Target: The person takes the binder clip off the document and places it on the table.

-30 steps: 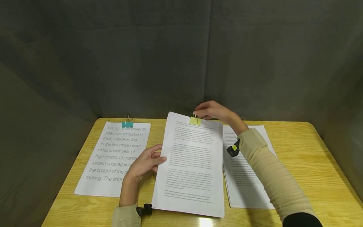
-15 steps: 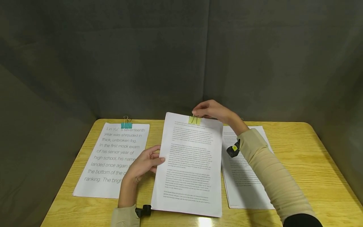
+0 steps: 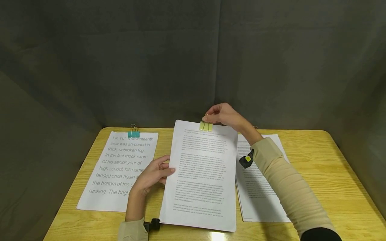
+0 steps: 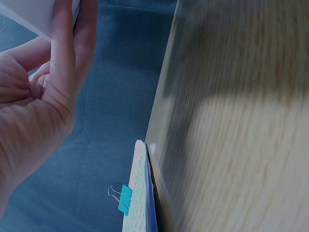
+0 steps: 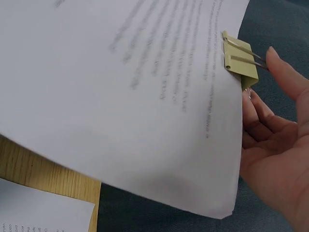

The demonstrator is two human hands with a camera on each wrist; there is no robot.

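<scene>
In the head view, a stack of printed paper (image 3: 200, 174) is raised over the middle of the table, with a yellow binder clip (image 3: 206, 126) on its top edge. My left hand (image 3: 153, 174) grips the stack's left edge, thumb in front and fingers behind. My right hand (image 3: 224, 115) pinches the clip's wire handles from above. The right wrist view shows the thumb on the front handle of the yellow clip (image 5: 241, 60), with the other fingers behind the paper. In the left wrist view, my left fingers (image 4: 63, 58) hold a corner of white paper.
On the left of the wooden table (image 3: 325, 180) lies a large-print stack (image 3: 120, 170) with a teal binder clip (image 3: 134, 134). Another printed stack (image 3: 262, 201) lies at the right, partly under my right forearm. A dark cloth (image 3: 156, 67) hangs behind the table.
My right hand has risen slightly at the clip, and less of the wire handles shows above it. The left hand keeps its grip. The whole head view has shifted a little.
</scene>
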